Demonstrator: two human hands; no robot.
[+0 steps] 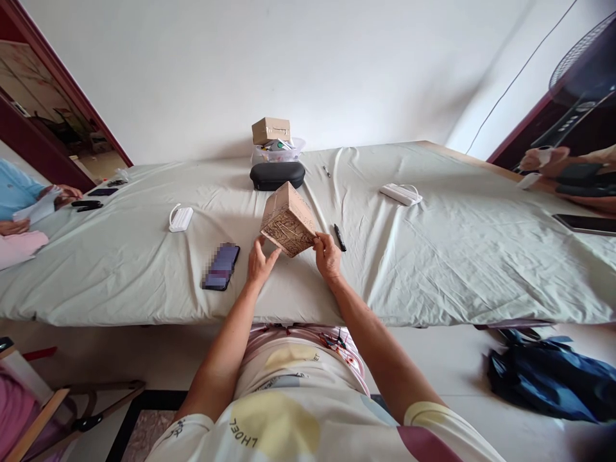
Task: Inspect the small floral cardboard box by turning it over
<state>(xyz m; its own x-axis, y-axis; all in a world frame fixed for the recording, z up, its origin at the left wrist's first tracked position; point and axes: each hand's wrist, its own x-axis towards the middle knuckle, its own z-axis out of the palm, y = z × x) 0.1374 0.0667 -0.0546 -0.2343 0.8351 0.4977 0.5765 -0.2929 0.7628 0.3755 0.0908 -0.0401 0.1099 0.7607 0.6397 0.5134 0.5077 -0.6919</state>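
Note:
A small cardboard box (290,221), its near face covered in dark drawn lines, is tilted on one corner in front of me. My right hand (328,255) pinches the box's right corner between thumb and fingers. At the lower left edge is my left hand (261,262), thumb and fingers spread around the left corner; some of its fingers are hidden behind the box. A black marker (339,237) lies just right of my right hand. To the left of my left hand rests a phone (221,266) with a blurred screen.
Behind the box sit a black case (277,176), a clear plastic tub (294,154) and another cardboard box (271,130). White strapped devices (181,218) lie on both sides of the cloth-covered table (144,282). Other people's hands (67,194) show at the far left and far right.

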